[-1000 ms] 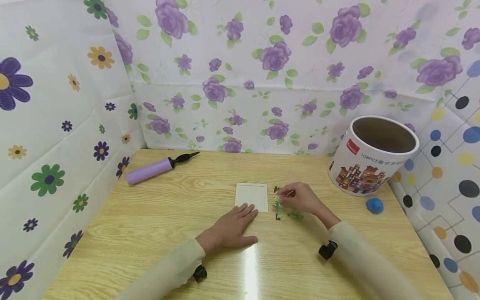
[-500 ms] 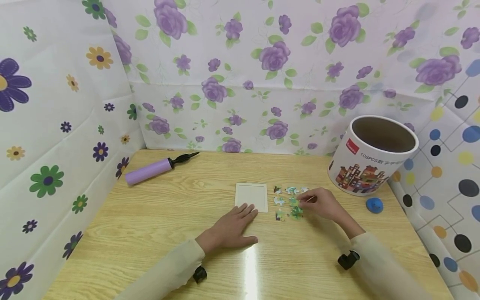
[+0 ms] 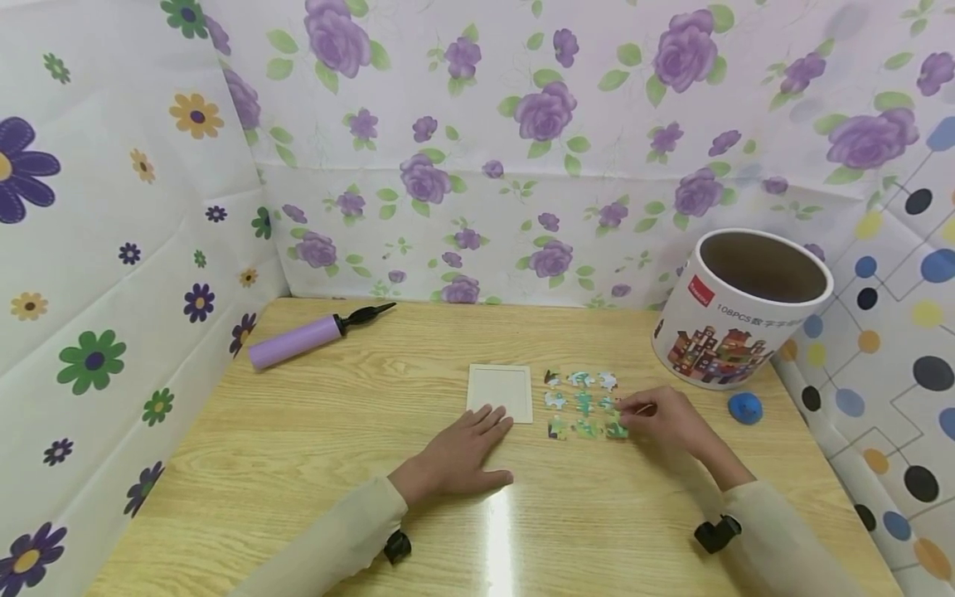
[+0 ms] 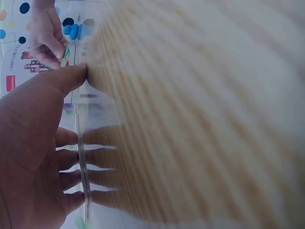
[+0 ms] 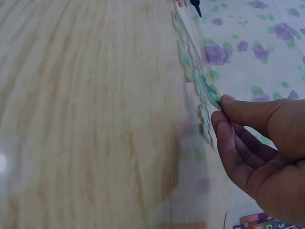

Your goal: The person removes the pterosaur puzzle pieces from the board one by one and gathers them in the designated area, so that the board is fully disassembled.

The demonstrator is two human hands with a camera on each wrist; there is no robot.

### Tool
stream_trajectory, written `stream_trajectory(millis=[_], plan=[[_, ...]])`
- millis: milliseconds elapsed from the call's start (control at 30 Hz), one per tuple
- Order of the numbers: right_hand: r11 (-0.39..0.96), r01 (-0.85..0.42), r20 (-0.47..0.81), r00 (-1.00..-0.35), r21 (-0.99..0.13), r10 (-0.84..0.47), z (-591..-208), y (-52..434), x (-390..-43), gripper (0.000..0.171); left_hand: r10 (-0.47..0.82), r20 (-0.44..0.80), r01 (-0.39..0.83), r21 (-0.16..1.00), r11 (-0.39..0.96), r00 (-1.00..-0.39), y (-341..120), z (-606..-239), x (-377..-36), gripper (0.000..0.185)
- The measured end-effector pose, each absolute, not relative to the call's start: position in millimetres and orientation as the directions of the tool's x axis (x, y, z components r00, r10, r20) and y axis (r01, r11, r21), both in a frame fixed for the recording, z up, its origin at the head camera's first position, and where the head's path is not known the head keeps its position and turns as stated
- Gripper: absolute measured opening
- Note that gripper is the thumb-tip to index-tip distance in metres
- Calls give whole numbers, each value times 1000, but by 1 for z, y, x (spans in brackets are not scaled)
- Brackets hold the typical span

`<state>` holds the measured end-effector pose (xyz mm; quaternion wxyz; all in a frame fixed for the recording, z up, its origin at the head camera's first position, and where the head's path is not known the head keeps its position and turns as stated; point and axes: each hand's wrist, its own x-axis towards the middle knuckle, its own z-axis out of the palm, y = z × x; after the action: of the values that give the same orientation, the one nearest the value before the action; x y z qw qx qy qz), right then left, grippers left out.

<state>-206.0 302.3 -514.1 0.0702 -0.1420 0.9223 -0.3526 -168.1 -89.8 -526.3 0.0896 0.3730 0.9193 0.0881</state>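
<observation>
Right hand (image 3: 666, 420) pinches puzzle piece (image 5: 214, 97) (right wrist view) — head view hides it.

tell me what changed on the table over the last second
The right hand slid rightward along the puzzle pieces, uncovering them: they now show as a spread of rows, where they were mostly hidden under the hand. Its fingertips now touch the rightmost pieces. The left hand stayed flat by the pale card. The purple pump, tub and blue ball did not move.
</observation>
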Motion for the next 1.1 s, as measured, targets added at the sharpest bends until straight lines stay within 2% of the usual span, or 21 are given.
stream_trajectory(millis=[500, 1100], plan=[[727, -219, -38, -947, -651, -320, -531, 305, -208, 16, 705, -102, 669, 245, 702, -702, -89, -524, -169, 86], [731, -225, -39, -945, -644, -324, -530, 304, -209, 17, 698, -109, 665, 232, 710, -708, -87, -523, -168, 85]])
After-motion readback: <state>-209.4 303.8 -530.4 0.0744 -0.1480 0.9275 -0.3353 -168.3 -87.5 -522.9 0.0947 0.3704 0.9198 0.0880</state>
